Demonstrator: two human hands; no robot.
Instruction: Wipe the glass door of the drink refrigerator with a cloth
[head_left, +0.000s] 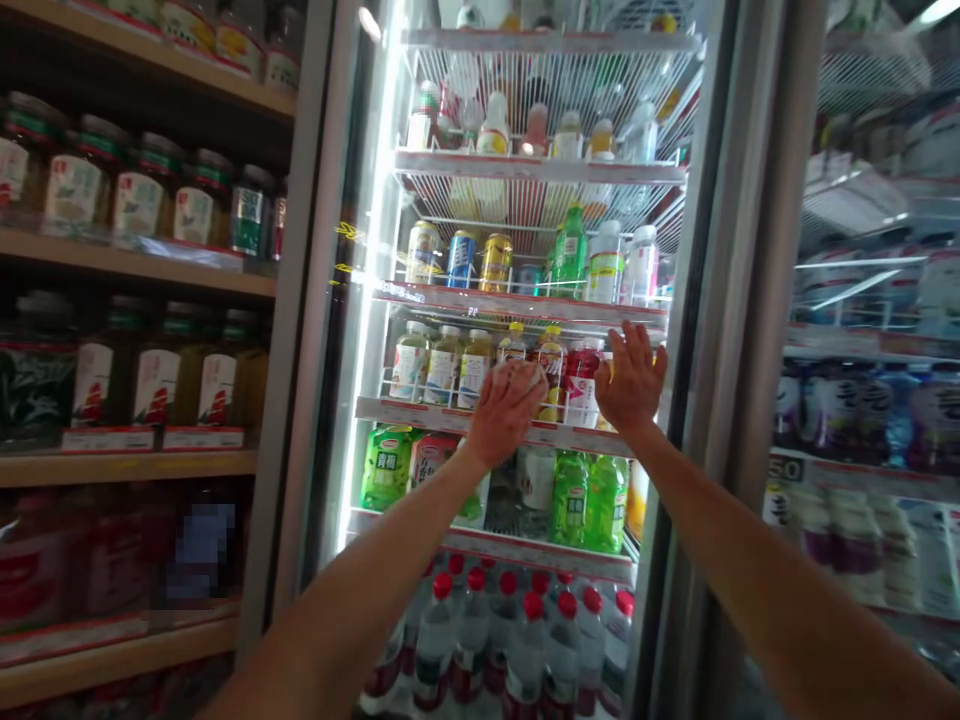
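My left hand (501, 415) presses a pale, crumpled cloth (529, 378) against the glass door (457, 325) of a lit drinks fridge. The cloth is partly hidden under my fingers. Bottles with yellow caps stand behind it on a middle shelf. To the right, my right hand (631, 385) is open, fingers spread and palm turned to the glass, with nothing in it. It is close to the door's right frame (701, 350). Whether the palm fully touches the glass is hard to tell.
Behind the glass are cans (496, 262), green bottles (571, 500) and red-capped bottles (471, 630) on wire shelves. Wooden shelves with jars (142, 195) stand at left. Another fridge section with bottles (855, 535) is at right, past the metal frame.
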